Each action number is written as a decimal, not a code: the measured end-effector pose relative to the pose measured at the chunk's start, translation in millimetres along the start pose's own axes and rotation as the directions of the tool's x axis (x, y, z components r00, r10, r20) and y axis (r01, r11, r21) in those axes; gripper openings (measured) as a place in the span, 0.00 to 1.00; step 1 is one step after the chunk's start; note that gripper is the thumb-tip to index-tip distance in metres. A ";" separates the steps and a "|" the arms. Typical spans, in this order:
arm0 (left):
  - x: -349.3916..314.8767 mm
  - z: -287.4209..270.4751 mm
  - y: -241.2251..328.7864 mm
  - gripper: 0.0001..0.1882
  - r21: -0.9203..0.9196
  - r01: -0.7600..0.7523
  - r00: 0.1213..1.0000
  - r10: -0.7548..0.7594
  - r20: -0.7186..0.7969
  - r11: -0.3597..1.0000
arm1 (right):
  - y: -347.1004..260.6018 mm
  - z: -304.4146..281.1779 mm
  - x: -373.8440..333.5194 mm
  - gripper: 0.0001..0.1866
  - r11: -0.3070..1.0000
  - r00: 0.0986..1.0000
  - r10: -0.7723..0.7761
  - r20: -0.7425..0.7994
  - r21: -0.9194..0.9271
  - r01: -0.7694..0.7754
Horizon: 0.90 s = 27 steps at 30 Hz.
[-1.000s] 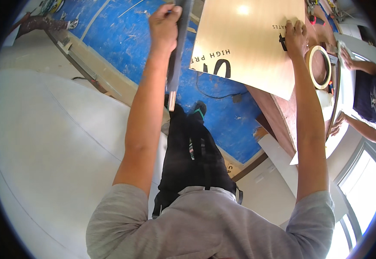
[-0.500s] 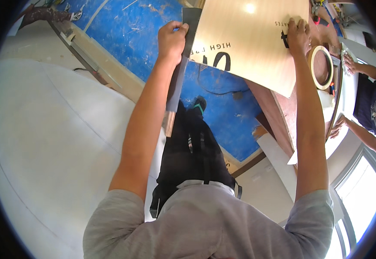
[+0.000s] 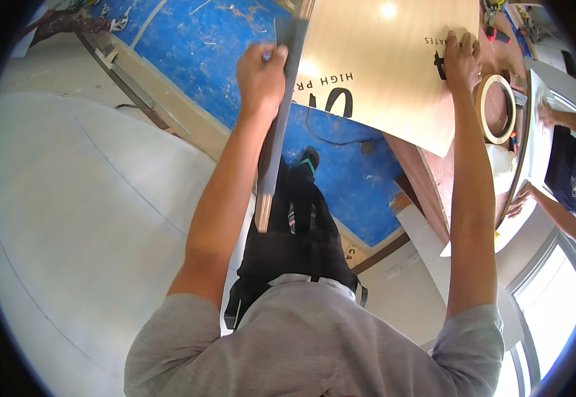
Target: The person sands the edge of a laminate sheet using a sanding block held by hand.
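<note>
My left hand [image 3: 261, 79] is closed at the edge of a long, narrow plywood strip [image 3: 278, 126] with a dark grey face. Bare plywood layers show at both ends of the strip, which stands tilted between my left arm and the pale sheet. Blur smears the grey face near my fingertips. My right hand [image 3: 462, 63] lies with fingers spread on a large pale wood-grain sheet [image 3: 380, 73], near its right edge. Dark printing marks the sheet's surface, and its near corner points toward me.
Beneath the sheet is a reddish-brown wooden bench [image 3: 420, 172]. A cream ring-shaped roll [image 3: 511, 109] rests beside my right forearm. At the right, a co-worker's hands [image 3: 523, 198] touch a curved white panel. A large white surface [image 3: 89, 231] fills the left; blue covering [image 3: 341, 178] lies on the floor.
The grey-faced strip has shifted toward me, and its far plywood end now shows. My left hand has moved slightly nearer and left. My right hand still rests on the sheet.
</note>
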<state>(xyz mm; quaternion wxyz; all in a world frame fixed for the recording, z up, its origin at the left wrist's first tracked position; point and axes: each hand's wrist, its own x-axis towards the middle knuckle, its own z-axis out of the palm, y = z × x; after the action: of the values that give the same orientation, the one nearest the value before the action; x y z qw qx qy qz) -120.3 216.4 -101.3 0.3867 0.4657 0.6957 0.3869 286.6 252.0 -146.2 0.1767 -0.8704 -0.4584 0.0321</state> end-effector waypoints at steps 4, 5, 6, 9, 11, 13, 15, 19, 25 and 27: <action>93.7 35.3 9.2 0.12 -0.032 -0.181 0.979 0.183 0.085 0.983 | -9.0 5.6 7.8 0.40 1.000 0.999 -0.028 -0.029 -0.005 0.027; 113.2 33.6 14.8 0.09 -0.154 -0.158 0.981 0.173 0.088 0.975 | -16.8 8.2 6.7 0.40 0.999 0.999 -0.034 -0.023 0.010 0.034; 128.4 34.3 24.6 0.05 -0.279 -0.120 0.981 0.156 0.111 0.953 | -14.5 7.5 3.0 0.40 1.000 1.000 -0.027 -0.014 0.009 0.027; 91.7 -2.8 53.0 0.11 -0.398 -0.077 0.971 0.160 0.179 0.914 | -0.4 -3.2 0.5 0.40 0.999 0.999 0.034 -0.033 -0.019 -0.035; 41.9 -34.6 40.3 0.09 -0.222 0.113 0.987 -0.084 0.134 0.968 | -3.9 0.5 -1.3 0.40 1.000 0.999 0.023 -0.035 -0.008 -0.023; 3.9 -46.1 -15.0 0.07 -0.396 0.090 0.981 -0.013 0.193 0.914 | -8.1 2.6 -2.2 0.40 1.000 0.999 0.005 -0.036 -0.004 -0.005; -22.8 -41.1 -25.3 0.05 -0.263 -0.129 0.970 0.176 0.164 0.956 | -9.3 3.6 -1.6 0.41 1.000 0.999 -0.006 -0.041 -0.017 0.005; -0.2 -9.9 -21.3 0.08 -0.082 -0.298 0.947 0.306 0.102 0.951 | 10.1 11.8 1.9 0.40 0.995 0.998 -0.060 -0.027 -0.086 0.058; 112.8 38.4 38.4 0.05 0.057 -0.596 0.803 0.596 0.034 0.801 | -14.4 3.4 -0.1 0.40 1.000 1.000 -0.017 0.002 0.000 0.017; 127.4 23.6 49.1 0.03 -0.171 -0.473 0.858 0.496 0.132 0.864 | -21.3 -3.5 -2.4 0.40 1.000 0.999 0.021 0.025 -0.016 -0.021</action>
<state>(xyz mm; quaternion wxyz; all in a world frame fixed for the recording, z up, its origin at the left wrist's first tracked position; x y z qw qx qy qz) -116.1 354.4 -89.3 0.3651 0.6309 0.4926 0.4754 269.2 260.2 -136.0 0.1635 -0.8760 -0.4518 0.0414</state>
